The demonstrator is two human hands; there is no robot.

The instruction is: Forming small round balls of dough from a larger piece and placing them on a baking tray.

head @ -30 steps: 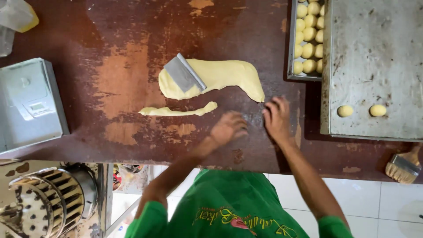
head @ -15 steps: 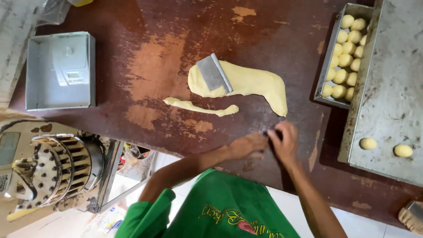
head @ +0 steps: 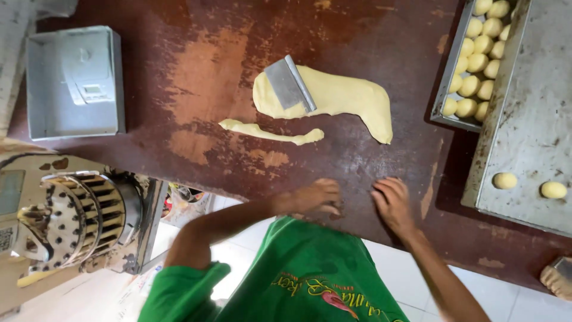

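My left hand [head: 313, 197] rests knuckles up on the near edge of the dark brown table [head: 196, 71], its fingers curled; what lies under it is hidden. Beside it, my right hand [head: 392, 203] lies palm down with the fingers spread, and nothing shows in it. Beyond both hands lie a thin strip of pale yellow dough [head: 271, 132] and a large flat dough slab [head: 351, 98]. A metal bench scraper [head: 289, 83] sits on the slab's left end.
At the far right a deep tray [head: 451, 77] holds several dough balls, and next to it a flat metal sheet [head: 530, 113] carries two balls [head: 505, 180]. A grey scale [head: 74, 83] sits far left, a round slotted machine [head: 77, 220] below it, a brush [head: 557, 277] near right.
My hands, pressed close together before, have moved apart along the table's near edge. The view has shifted, so the dough and trays sit further right.
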